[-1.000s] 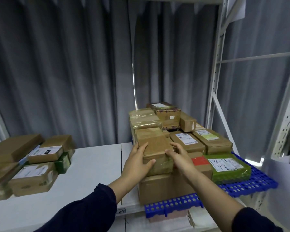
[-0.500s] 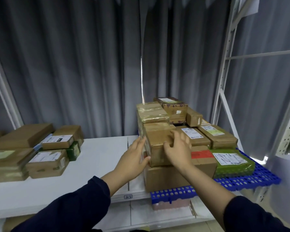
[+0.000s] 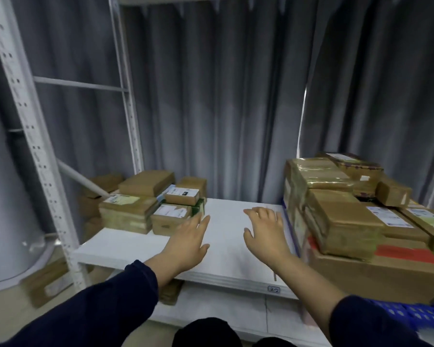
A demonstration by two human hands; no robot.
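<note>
Both hands hover over the white shelf (image 3: pixel 226 261) and hold nothing. My left hand (image 3: pixel 189 242) has its fingers stretched toward a small labelled cardboard parcel (image 3: pixel 172 217) at the front of the left pile. My right hand (image 3: pixel 267 234) is spread with straight fingers just left of the right stack. On top of that stack lies a taped brown parcel (image 3: pixel 343 221), resting on a large box with red tape (image 3: pixel 376 269).
A pile of brown parcels (image 3: pixel 145 196) sits at the shelf's left. More labelled parcels (image 3: pixel 396 219) fill the right, over a blue plastic pallet (image 3: pixel 406 311). White perforated rack posts (image 3: pixel 33 136) stand left. Grey curtains hang behind. A lower shelf (image 3: pixel 226 314) lies beneath.
Both hands have let go of the taped brown parcel on the right stack and moved left over the bare shelf. The view has swung left, so the left pile is now nearer.
</note>
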